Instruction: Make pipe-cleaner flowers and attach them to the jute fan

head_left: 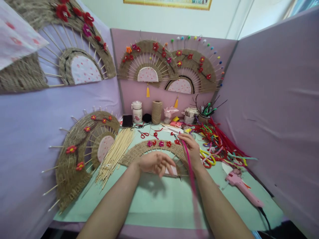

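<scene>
My right hand (191,149) is closed on a long magenta pipe cleaner (189,166), pinched near its top end, and the rest hangs down toward the table's front edge. My left hand (157,162) hovers to the left of it, fingers loosely apart and holding nothing. Behind both hands lies a woven twine fan (136,151) with a row of red and magenta flowers (161,143) along its band. My hands and forearms hide part of its lower half. Just past the fan, a small red flower (156,134) rests on the table.
Thin wooden sticks (116,152) lie left of the fan, with small red scissors (143,134) behind. At right are yellow-handled scissors (208,157), a heap of coloured pipe cleaners (219,142) and a pink glue gun (244,189) with its cord. Twine (157,113) stands at the back.
</scene>
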`<act>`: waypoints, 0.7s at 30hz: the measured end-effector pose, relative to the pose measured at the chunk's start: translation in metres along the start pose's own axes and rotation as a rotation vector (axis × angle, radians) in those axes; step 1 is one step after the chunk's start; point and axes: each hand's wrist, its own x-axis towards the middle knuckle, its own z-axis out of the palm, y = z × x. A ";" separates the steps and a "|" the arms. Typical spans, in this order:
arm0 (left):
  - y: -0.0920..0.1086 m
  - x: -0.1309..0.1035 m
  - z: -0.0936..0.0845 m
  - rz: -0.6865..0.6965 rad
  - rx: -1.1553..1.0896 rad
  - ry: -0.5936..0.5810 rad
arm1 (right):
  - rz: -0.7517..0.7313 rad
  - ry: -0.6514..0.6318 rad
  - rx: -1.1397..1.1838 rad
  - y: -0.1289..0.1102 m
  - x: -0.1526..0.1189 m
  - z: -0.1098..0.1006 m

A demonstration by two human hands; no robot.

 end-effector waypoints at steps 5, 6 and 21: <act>-0.010 0.020 -0.009 0.426 0.204 1.014 | 0.250 -0.055 0.292 -0.010 -0.010 0.020; -0.010 0.021 -0.009 0.495 0.308 1.129 | 0.321 -0.058 0.350 -0.011 -0.010 0.022; -0.021 0.036 0.003 0.345 0.000 0.718 | 0.542 -0.257 0.573 0.000 -0.013 0.027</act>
